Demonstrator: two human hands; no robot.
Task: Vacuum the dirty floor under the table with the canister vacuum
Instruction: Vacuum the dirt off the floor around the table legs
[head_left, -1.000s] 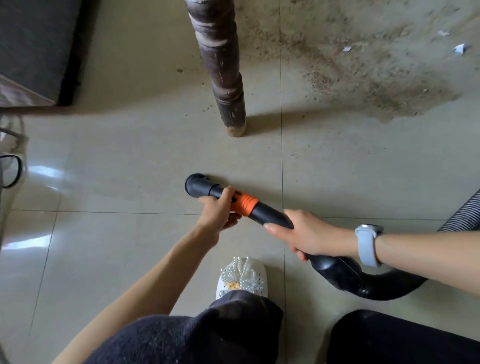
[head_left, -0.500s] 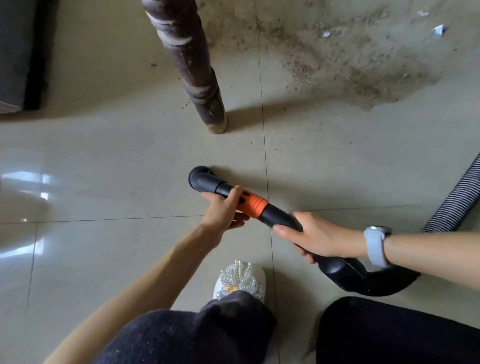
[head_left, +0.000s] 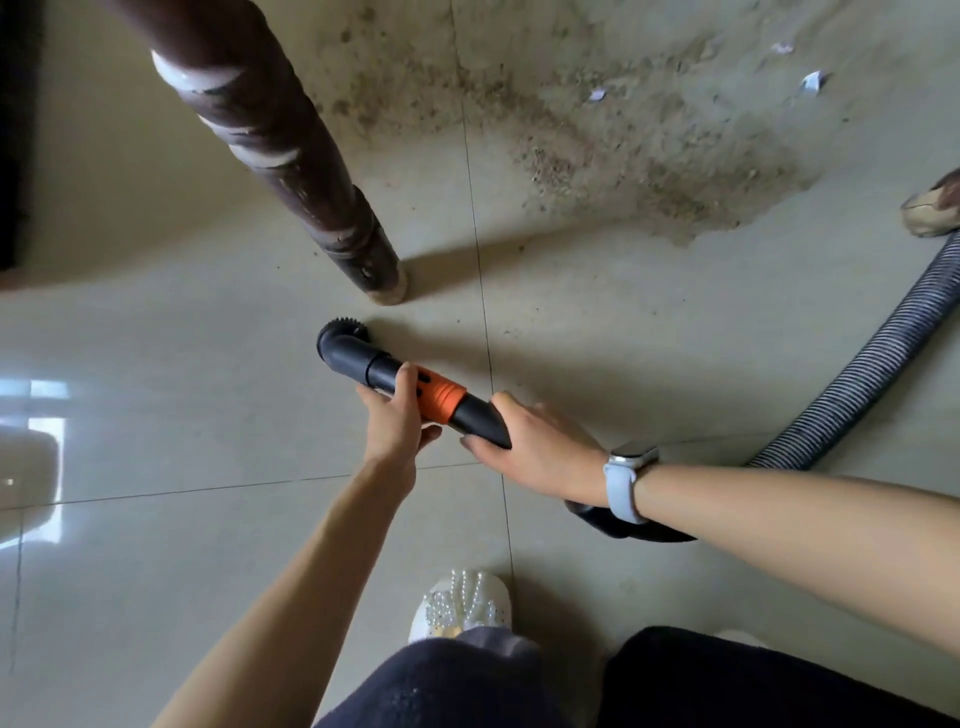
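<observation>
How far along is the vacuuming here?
Nothing looks vacuumed yet: the dirt patch and paper scraps still lie beyond the table leg. In hand: the left hand and right hand grip the wand, its brush nozzle near the leg's foot, short of the dirt. Left: the whole patch.

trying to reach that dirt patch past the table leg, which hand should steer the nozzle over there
Left. The left hand grips the wand nearest the brush nozzle, so it aims the tip best. The right hand holds further back, towards the hose. The dirt patch lies ahead, right of the table leg.
</observation>
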